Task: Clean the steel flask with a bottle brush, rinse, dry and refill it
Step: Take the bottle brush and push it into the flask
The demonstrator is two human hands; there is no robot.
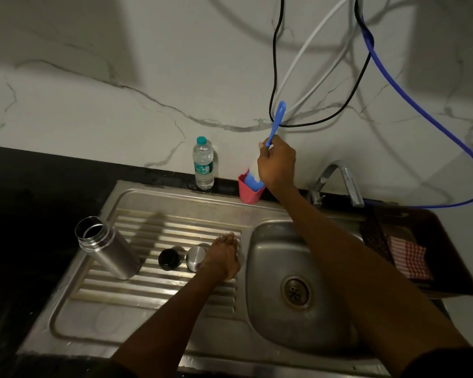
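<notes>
The steel flask [108, 248] stands upright and uncapped on the ribbed drainboard [153, 287] at the left. Its black inner stopper [169, 259] and steel cap [195, 257] lie beside it on the ribs. My left hand [223, 257] rests on the drainboard with straight fingers, touching the steel cap. My right hand [276, 165] grips the blue handle of the bottle brush [275, 122]. The brush's blue and white head sits inside a pink cup [247, 193] at the sink's back edge.
A clear plastic water bottle [203, 163] stands against the marble wall. The sink basin [292, 290] with its drain lies under my right arm, the tap [344, 178] behind it. A dark tray with a red checked cloth [408, 259] sits at the right. Cables and a blue hose [421, 110] hang overhead.
</notes>
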